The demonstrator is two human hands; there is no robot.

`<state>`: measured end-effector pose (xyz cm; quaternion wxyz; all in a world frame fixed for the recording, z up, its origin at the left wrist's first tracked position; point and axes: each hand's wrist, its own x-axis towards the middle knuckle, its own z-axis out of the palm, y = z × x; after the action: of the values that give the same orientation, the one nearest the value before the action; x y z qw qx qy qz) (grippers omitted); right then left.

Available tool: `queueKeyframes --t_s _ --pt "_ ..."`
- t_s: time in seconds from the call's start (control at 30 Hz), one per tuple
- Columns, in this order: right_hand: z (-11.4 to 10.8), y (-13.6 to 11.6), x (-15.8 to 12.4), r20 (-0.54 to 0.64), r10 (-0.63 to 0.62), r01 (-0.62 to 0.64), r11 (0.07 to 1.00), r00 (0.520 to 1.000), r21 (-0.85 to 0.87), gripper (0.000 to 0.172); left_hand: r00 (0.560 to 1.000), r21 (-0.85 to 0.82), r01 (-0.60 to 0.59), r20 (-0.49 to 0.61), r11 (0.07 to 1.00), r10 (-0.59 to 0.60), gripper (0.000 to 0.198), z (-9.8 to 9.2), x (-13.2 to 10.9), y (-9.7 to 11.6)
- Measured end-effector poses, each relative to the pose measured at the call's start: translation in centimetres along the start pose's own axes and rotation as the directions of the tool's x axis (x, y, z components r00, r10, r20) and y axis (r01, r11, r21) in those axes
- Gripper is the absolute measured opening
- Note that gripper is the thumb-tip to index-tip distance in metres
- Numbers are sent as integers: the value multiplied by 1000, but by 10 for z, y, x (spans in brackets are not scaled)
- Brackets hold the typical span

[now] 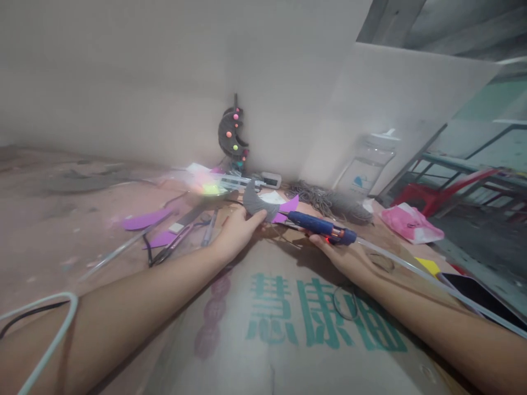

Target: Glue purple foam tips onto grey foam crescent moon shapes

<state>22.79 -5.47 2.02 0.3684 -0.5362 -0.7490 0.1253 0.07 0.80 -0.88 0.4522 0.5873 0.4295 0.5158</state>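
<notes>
Grey foam crescent [258, 204] pinched in left hand [236, 233] fingers — right hand [346, 258] fingers clasp glue gun [319, 226].

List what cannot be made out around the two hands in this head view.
Head view: the bright clutter behind the left hand is smeared by motion blur; its items cannot be named.
Nozzle of the glue gun: blur hides whether it touches the grey crescent.
Fingers of the right hand: hidden under the gun.
Label of the bottle: too blurred to read.
The dark slab: cut off by the right edge.
</notes>
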Motion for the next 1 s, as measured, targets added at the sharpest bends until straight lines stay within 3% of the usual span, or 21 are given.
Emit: queueKeyframes --t_s 0.27,0.5,1.0 --pt "4 8 -1 15 -53 55 991 998 -122 19 1000 75 -21 -15 997 22 35 -1 -2 2" --pt "5 8 1 34 -38 42 990 999 -135 16 998 -19 24 -59 1000 -25 31 0 -2 2" --pt "5 0 1 2 -56 56 985 998 -166 19 1000 79 -25 8 997 25 36 -1 0 0"
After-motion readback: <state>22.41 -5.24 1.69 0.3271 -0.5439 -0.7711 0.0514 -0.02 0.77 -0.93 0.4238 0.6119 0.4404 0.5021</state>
